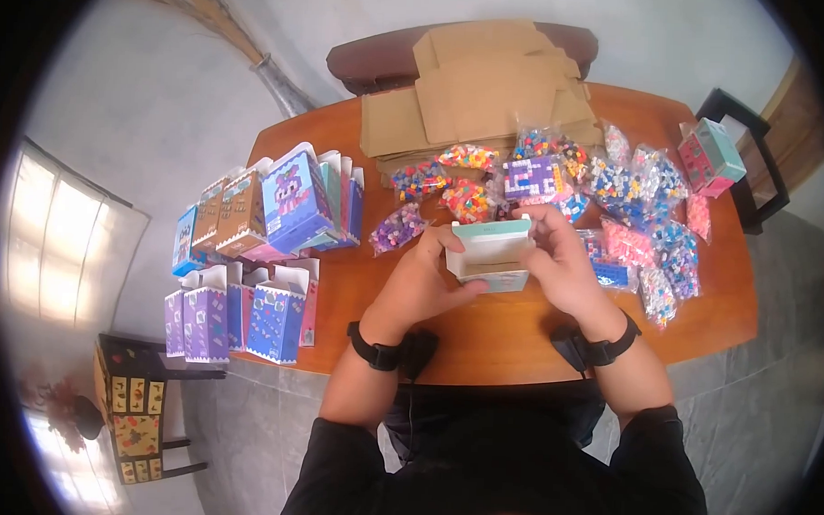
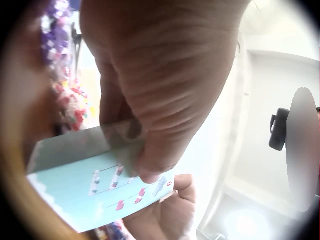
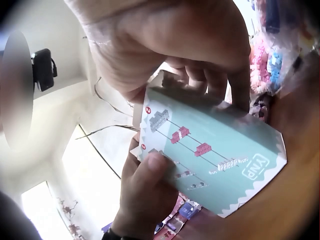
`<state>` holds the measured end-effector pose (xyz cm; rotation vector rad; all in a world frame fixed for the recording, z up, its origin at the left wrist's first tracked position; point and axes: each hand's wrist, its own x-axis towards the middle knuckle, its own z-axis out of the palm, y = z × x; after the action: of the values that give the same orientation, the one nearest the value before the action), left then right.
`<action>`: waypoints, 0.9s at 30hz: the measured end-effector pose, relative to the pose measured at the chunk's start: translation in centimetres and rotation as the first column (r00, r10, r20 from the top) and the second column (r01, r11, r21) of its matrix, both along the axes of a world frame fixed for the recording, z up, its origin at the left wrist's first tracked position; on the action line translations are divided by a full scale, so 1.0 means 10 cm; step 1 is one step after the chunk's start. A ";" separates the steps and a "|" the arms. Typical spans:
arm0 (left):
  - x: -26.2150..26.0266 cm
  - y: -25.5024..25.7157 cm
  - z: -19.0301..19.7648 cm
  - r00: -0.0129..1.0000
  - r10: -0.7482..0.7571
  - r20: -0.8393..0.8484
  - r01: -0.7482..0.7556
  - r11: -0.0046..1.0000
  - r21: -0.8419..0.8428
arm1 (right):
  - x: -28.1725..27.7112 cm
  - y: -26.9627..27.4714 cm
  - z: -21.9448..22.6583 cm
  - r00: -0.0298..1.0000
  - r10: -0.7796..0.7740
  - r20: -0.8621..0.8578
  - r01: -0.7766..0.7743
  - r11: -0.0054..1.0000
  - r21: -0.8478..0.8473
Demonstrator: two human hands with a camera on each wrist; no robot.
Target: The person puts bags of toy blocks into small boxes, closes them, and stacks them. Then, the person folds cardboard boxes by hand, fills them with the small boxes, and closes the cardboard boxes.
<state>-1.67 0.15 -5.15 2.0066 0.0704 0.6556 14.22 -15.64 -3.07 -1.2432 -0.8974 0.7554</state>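
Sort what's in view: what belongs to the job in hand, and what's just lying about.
Likely part of the job:
- mint box, held by left hand and right hand
- open boxes at left
- bagged bricks

Seemingly just lying about:
- cardboard
- vase
- cabinet

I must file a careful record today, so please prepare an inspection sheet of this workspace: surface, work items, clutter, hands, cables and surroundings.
Surface: wooden table; wood shows between the items.
Work items: light-green box held, one end open; printed boxes grouped at left; clear bags of coloured pieces beyond and right of the hands; pink-and-teal box at the right end.
Clutter: flat brown cardboard, stacked at the far edge.
Hands: left hand and right hand both grip the light-green box.
Cables: thin dark lines in the right wrist view; cannot tell whether cables.
Surroundings: bright window and decorated cabinet at left; grey tiled floor.
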 end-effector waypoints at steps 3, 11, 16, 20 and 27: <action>-0.02 0.04 -0.06 1.000 -0.003 -0.010 0.002 0.994 -0.105 | 0.12 -0.09 0.02 0.999 -0.035 -0.007 0.035 0.999 -0.002; -0.01 0.12 -0.10 0.998 0.005 -0.060 -0.010 0.997 -0.078 | 0.54 -0.05 0.46 0.680 -0.199 0.706 0.357 0.931 -0.082; 0.01 0.10 -0.07 1.000 -0.026 -0.012 0.025 0.997 -0.076 | 0.78 0.21 0.28 0.086 0.016 0.996 0.270 0.962 -0.039; 0.00 0.10 -0.04 1.000 -0.010 -0.004 0.009 0.999 -0.045 | 0.81 0.29 0.25 -0.066 0.041 0.997 0.285 0.958 -0.020; -0.01 0.09 0.05 1.000 -0.015 -0.015 0.015 1.000 -0.001 | 0.72 0.10 0.79 0.499 -0.305 0.811 0.477 0.878 0.037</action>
<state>-1.74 1.02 -4.61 2.0092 0.0646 0.6307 21.41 -14.59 4.81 -1.9483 -1.1998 -0.1735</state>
